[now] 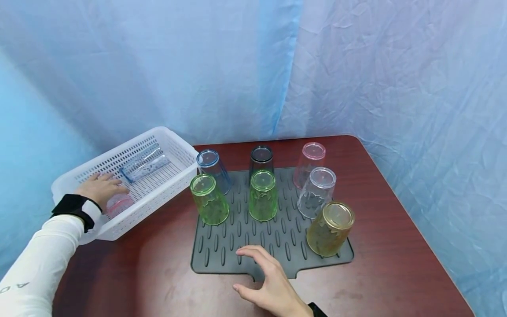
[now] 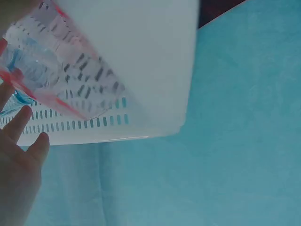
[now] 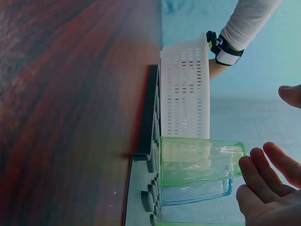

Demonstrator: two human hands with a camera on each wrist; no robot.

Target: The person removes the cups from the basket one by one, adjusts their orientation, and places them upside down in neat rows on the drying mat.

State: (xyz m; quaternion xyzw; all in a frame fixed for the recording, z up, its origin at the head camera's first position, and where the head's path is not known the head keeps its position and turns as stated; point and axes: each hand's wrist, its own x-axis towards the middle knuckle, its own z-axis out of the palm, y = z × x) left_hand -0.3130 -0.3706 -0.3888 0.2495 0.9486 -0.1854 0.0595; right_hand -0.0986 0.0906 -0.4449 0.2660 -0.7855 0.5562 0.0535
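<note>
My left hand (image 1: 101, 190) is down inside the white basket (image 1: 158, 201), at a pink-tinted clear glass (image 1: 119, 205). In the left wrist view, thumb and fingers lie on opposite sides of this pink glass (image 2: 70, 70) and grip it, while the lower fingers spread free. A blue-rimmed clear glass (image 1: 144, 164) lies on its side farther along the basket. My right hand (image 1: 273, 281) hovers over the front edge of the grey drying mat (image 1: 245, 251), thumb and fingers spread apart around nothing. Its fingers appear near a green glass (image 3: 202, 162) in the right wrist view.
Upside-down glasses stand on the mat: green ones (image 1: 210, 200) (image 1: 263, 196), a blue (image 1: 215, 171), a dark (image 1: 262, 160), a pink (image 1: 310, 165), a clear (image 1: 317, 193) and an amber one (image 1: 330, 230). Blue cloth (image 1: 222, 66) hangs behind the brown table (image 1: 400, 246).
</note>
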